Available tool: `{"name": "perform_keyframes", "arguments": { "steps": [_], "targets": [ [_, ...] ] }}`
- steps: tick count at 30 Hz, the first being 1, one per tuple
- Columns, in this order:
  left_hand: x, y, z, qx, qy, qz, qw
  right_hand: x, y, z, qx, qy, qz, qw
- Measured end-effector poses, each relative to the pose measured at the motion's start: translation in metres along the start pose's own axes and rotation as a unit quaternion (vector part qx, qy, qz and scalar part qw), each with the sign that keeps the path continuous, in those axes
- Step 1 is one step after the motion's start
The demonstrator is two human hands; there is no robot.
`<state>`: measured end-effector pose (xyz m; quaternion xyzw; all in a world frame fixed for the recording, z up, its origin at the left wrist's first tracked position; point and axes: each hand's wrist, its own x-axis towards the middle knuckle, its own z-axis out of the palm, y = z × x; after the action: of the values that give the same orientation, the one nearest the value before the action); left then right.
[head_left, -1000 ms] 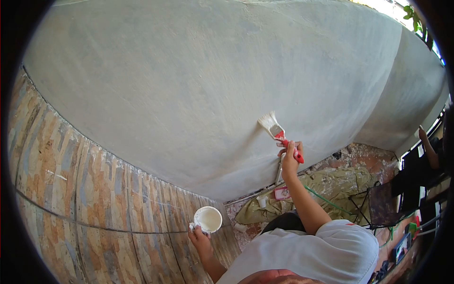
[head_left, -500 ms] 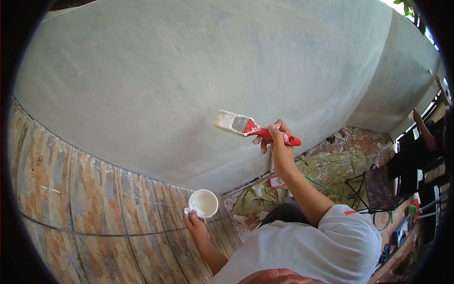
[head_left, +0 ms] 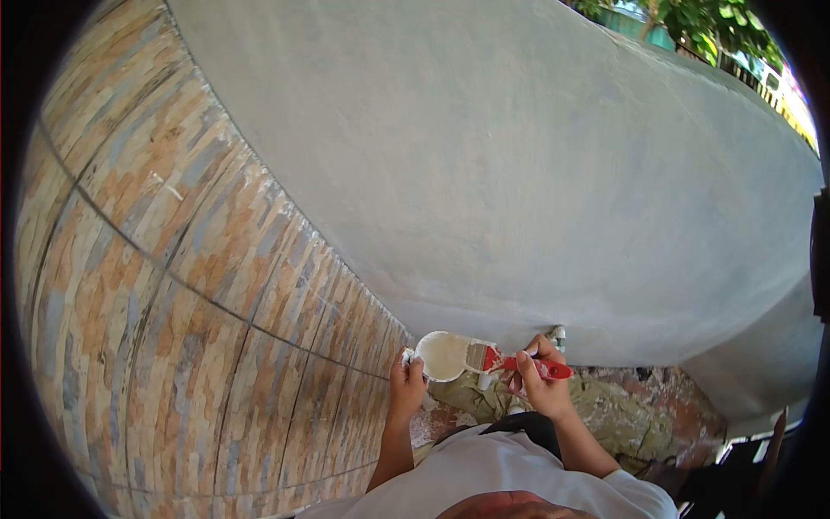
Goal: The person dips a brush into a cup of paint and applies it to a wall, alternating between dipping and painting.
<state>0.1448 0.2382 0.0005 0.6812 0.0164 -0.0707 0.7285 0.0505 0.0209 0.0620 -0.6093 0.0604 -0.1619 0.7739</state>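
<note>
My left hand (head_left: pixel 406 383) grips the edge of a small white tub (head_left: pixel 443 356) of off-white paint, near the corner where the tiled and grey walls meet. A paintbrush (head_left: pixel 512 362) with a red handle and a metal band is in my right hand (head_left: pixel 543 381). The brush lies nearly level, its bristles at the tub's right rim and over the opening. Whether the bristle tips touch the paint cannot be made out. Dried white paint marks the brush handle and the fingers of both hands.
A grey painted wall (head_left: pixel 519 182) fills the middle and right. Stone-patterned tiles (head_left: pixel 216 259) cover the left wall. Below, a paint-spattered olive cloth (head_left: pixel 618 415) lies on the floor beside a pipe fitting (head_left: pixel 558 336) at the wall's foot. Trees (head_left: pixel 709 26) show beyond the wall top.
The paintbrush has come away from the grey wall, down to the tub's rim. Both hands are now close together, and the camera view has turned.
</note>
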Motion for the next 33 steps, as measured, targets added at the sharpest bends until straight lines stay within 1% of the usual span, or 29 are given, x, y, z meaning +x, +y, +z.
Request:
{"name": "perform_keyframes", "arguments": {
  "steps": [1, 2, 3, 5, 6, 7, 9, 10, 12, 13, 14, 15, 16, 18, 19, 21, 27, 29, 31, 32, 33],
  "targets": [
    [-0.002, 0.001, 0.006, 0.003, -0.021, 0.003, 1.000, 0.003, 0.005, -0.006, -0.089, -0.007, -0.046, 0.995],
    [-0.006, 0.007, 0.013, 0.007, -0.021, -0.009, 1.000, 0.005, 0.008, -0.011, -0.175, -0.011, -0.096, 0.980],
    [-0.007, 0.007, 0.019, 0.002, -0.008, -0.003, 1.000, 0.008, 0.008, -0.013, -0.174, -0.025, -0.101, 0.979],
    [-0.013, 0.003, 0.028, 0.000, -0.015, 0.010, 1.000, 0.012, 0.006, -0.017, -0.216, -0.021, -0.104, 0.971],
    [-0.014, -0.001, 0.030, 0.013, -0.029, 0.010, 0.999, 0.012, 0.005, -0.021, -0.197, -0.031, -0.056, 0.978],
    [-0.015, -0.003, 0.034, 0.011, -0.017, 0.010, 1.000, 0.015, 0.006, -0.024, -0.196, -0.043, -0.055, 0.978],
    [-0.019, -0.010, 0.042, 0.033, -0.032, 0.029, 0.999, 0.017, 0.008, -0.031, -0.236, -0.058, -0.071, 0.968],
    [-0.021, -0.019, 0.045, 0.042, -0.017, 0.003, 0.999, 0.018, 0.005, -0.033, -0.238, -0.064, -0.062, 0.967],
    [-0.020, -0.036, 0.052, 0.069, 0.001, 0.013, 0.998, 0.023, -0.006, -0.035, -0.293, -0.096, -0.107, 0.945],
    [-0.022, -0.032, 0.057, 0.070, -0.010, 0.030, 0.997, 0.027, -0.007, -0.036, -0.300, -0.103, -0.144, 0.937],
    [-0.022, -0.028, 0.061, 0.070, -0.024, 0.038, 0.997, 0.029, -0.008, -0.038, -0.316, -0.109, -0.147, 0.931],
    [-0.026, -0.024, 0.067, 0.072, -0.010, 0.028, 0.997, 0.030, -0.012, -0.039, -0.327, -0.118, -0.146, 0.926],
    [-0.029, -0.020, 0.073, 0.074, 0.003, 0.017, 0.997, 0.032, -0.014, -0.040, -0.332, -0.126, -0.161, 0.921],
    [-0.030, -0.020, 0.077, 0.037, -0.026, 0.020, 0.999, 0.035, -0.016, -0.042, -0.331, -0.129, -0.164, 0.920],
    [-0.032, -0.015, 0.081, 0.031, -0.029, 0.005, 0.999, 0.035, -0.014, -0.044, -0.339, -0.130, -0.150, 0.920],
    [-0.035, -0.007, 0.088, 0.007, -0.007, 0.001, 1.000, 0.036, -0.013, -0.048, -0.331, -0.125, -0.162, 0.921],
    [-0.031, -0.019, 0.087, 0.055, -0.018, 0.027, 0.998, 0.041, -0.014, -0.053, -0.326, -0.139, -0.151, 0.923],
    [-0.033, -0.014, 0.091, 0.040, -0.011, 0.014, 0.999, 0.041, -0.012, -0.056, -0.324, -0.139, -0.150, 0.924],
    [-0.034, -0.009, 0.095, 0.025, -0.004, 0.001, 1.000, 0.041, -0.008, -0.063, -0.258, -0.127, -0.089, 0.953],
    [-0.034, -0.008, 0.096, 0.012, -0.003, -0.003, 1.000, 0.041, -0.011, -0.064, -0.256, -0.127, -0.088, 0.954],
    [-0.035, -0.007, 0.097, -0.001, -0.003, -0.008, 1.000, 0.042, -0.019, -0.064, -0.226, -0.121, -0.063, 0.965]
  ]
}}
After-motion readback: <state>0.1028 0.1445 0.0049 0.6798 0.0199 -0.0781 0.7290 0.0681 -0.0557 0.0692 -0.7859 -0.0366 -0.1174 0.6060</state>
